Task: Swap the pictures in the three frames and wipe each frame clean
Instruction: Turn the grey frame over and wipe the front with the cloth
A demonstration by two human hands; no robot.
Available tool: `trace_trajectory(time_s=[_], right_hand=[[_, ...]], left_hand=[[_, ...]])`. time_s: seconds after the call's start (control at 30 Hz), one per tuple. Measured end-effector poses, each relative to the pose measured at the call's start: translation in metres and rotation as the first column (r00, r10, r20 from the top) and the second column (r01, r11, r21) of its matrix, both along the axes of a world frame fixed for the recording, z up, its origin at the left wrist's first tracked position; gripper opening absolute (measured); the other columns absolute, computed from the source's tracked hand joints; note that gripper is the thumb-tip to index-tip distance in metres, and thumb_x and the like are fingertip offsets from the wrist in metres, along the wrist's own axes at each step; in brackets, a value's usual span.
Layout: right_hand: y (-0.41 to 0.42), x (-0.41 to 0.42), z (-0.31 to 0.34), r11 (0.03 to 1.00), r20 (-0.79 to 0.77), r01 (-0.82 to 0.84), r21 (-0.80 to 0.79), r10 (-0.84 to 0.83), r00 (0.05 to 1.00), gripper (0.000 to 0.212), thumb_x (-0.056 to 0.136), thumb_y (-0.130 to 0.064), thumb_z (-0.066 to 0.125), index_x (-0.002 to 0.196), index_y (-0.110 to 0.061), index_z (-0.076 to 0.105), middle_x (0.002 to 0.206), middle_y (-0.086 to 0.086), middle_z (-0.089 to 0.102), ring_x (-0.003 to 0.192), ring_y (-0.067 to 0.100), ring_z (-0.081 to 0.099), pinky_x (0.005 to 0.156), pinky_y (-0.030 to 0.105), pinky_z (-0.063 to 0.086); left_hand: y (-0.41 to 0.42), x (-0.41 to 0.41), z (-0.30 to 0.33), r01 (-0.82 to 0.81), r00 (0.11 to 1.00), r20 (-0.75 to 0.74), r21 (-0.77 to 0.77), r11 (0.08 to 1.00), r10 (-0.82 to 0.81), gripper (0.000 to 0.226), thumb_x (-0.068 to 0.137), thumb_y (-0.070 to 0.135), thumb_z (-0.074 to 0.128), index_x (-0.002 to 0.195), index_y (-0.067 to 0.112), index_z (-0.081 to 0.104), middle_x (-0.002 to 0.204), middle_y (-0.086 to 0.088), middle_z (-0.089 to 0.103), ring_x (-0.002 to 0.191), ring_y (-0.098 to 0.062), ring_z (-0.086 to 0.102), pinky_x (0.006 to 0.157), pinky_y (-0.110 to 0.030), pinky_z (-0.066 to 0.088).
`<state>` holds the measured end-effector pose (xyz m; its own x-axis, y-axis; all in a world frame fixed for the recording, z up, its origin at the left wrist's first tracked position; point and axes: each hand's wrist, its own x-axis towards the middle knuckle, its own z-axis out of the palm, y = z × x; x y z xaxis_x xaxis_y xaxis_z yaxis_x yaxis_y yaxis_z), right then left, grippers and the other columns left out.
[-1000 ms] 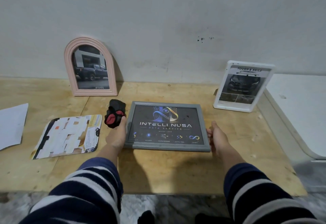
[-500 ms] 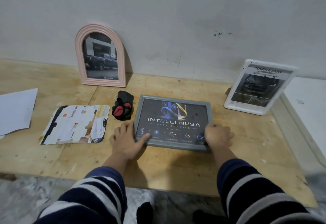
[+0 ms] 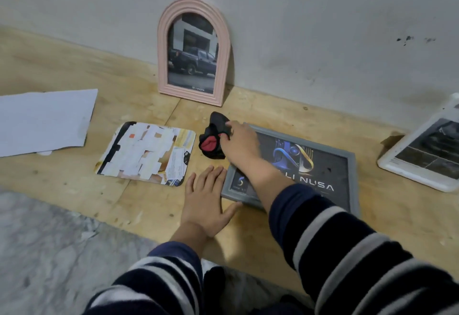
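A plywood board [image 3: 248,116] lies along a scuffed grey wall [image 3: 298,16], with marbled floor at the near edge. The grey frame [image 3: 351,165] lies flat on the board, face up, its long axis running left to right and tilted a little clockwise; its dark print reads "NUSA" in pale letters under a blue-and-gold emblem (the first word is hidden by the arm). The right hand [image 3: 239,144] reaches across the frame's left end, its fingers curled onto a bunched black-and-red cloth [image 3: 211,138] just off the frame's far left corner. The left hand [image 3: 205,200] rests flat on the board, fingers straight, thumb against the frame's near left corner. A pink arched frame [image 3: 164,49] with a truck photo stands upright against the wall behind the cloth. A white frame [image 3: 387,165] leans at far right. Left of the cloth lie a taped-over card [image 3: 144,153] and a white sheet [image 3: 44,118].
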<state>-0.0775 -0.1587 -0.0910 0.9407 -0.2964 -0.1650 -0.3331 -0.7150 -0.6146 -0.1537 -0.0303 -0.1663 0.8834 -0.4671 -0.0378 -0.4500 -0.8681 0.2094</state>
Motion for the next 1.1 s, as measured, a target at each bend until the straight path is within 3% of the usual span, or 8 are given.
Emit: trace_trajectory(time_s=[0.13,0.27,0.4,0.5,0.6,0.77,0.93,1.1], right_hand=[[0.030,0.043,-0.004,0.995,-0.103,-0.036,-0.088,0.027,0.994,0.049,0.096,-0.043,0.042,0.143,-0.032,0.033,0.141,0.010,0.029,0.121,0.037,0.037,0.099,0.046,0.041],[0.041,0.065,-0.021,0.978,-0.297,-0.082,-0.191,0.022,0.955,0.046,0.095,-0.053,0.037,0.128,-0.026,0.054,0.146,0.008,0.018,0.123,0.037,0.031,0.102,0.047,0.034],[0.047,0.062,-0.033,0.976,-0.196,0.010,-0.219,-0.053,0.979,0.030,0.090,-0.021,0.052,0.120,-0.018,0.057,0.145,0.007,0.024,0.117,0.037,0.036,0.097,0.041,0.036],[0.040,0.062,-0.034,0.994,-0.068,0.102,-0.045,-0.105,0.992,0.037,0.084,-0.005,0.051,0.117,-0.019,0.049,0.129,0.007,0.041,0.108,0.034,0.047,0.090,0.042,0.046],[0.019,0.061,-0.022,0.969,0.037,0.158,0.188,-0.168,0.985,0.054,0.082,-0.005,0.059,0.126,-0.028,0.037,0.121,0.004,0.053,0.104,0.029,0.056,0.085,0.045,0.053],[-0.044,0.048,-0.004,0.989,0.116,0.149,-0.003,-0.147,0.982,0.056,0.088,-0.011,0.054,0.140,-0.028,0.042,0.125,0.006,0.044,0.105,0.028,0.053,0.080,0.032,0.046],[-0.085,0.021,-0.017,0.972,0.063,0.200,-0.120,-0.193,0.979,0.058,0.088,-0.003,0.046,0.140,-0.028,0.048,0.118,0.011,0.061,0.107,0.035,0.054,0.086,0.042,0.052],[-0.076,0.018,-0.032,0.952,-0.054,0.073,-0.297,-0.093,0.994,0.060,0.091,0.000,0.044,0.144,-0.028,0.043,0.117,0.009,0.061,0.111,0.030,0.048,0.082,0.035,0.046]], left_hand=[[0.000,0.003,0.004,-0.010,0.999,-0.033,-0.017,1.000,0.009,0.094,0.074,0.076,0.012,0.150,0.023,0.027,0.154,0.007,0.026,0.146,-0.014,0.010,0.117,-0.047,0.003],[0.001,0.003,-0.005,0.015,0.999,0.036,-0.063,0.998,-0.013,0.079,0.077,0.066,0.029,0.134,0.018,0.055,0.139,-0.005,0.050,0.135,-0.021,0.027,0.111,-0.051,0.020],[0.001,0.005,-0.007,0.018,0.998,0.066,-0.147,0.989,-0.009,0.071,0.075,0.059,0.035,0.126,0.019,0.062,0.128,-0.004,0.057,0.131,-0.022,0.030,0.111,-0.048,0.017],[0.002,0.004,-0.005,-0.013,1.000,0.023,-0.150,0.989,0.016,0.074,0.076,0.062,0.034,0.132,0.019,0.056,0.134,-0.001,0.053,0.136,-0.019,0.031,0.112,-0.049,0.018],[0.003,0.005,-0.005,-0.050,0.999,-0.005,-0.151,0.987,0.049,0.081,0.078,0.074,0.034,0.140,0.022,0.047,0.143,0.006,0.045,0.140,-0.016,0.031,0.114,-0.050,0.018],[0.001,0.004,-0.006,-0.035,0.999,-0.004,-0.123,0.992,0.035,0.087,0.081,0.079,0.026,0.148,0.024,0.035,0.149,0.008,0.039,0.142,-0.016,0.027,0.114,-0.050,0.016],[0.001,0.003,-0.006,-0.017,1.000,0.009,-0.116,0.993,0.018,0.083,0.083,0.077,0.026,0.150,0.027,0.031,0.150,0.008,0.037,0.143,-0.017,0.026,0.115,-0.050,0.014],[0.002,0.003,-0.007,-0.011,1.000,0.010,-0.115,0.993,0.012,0.081,0.085,0.075,0.026,0.149,0.027,0.033,0.149,0.007,0.039,0.143,-0.017,0.026,0.114,-0.051,0.017]])
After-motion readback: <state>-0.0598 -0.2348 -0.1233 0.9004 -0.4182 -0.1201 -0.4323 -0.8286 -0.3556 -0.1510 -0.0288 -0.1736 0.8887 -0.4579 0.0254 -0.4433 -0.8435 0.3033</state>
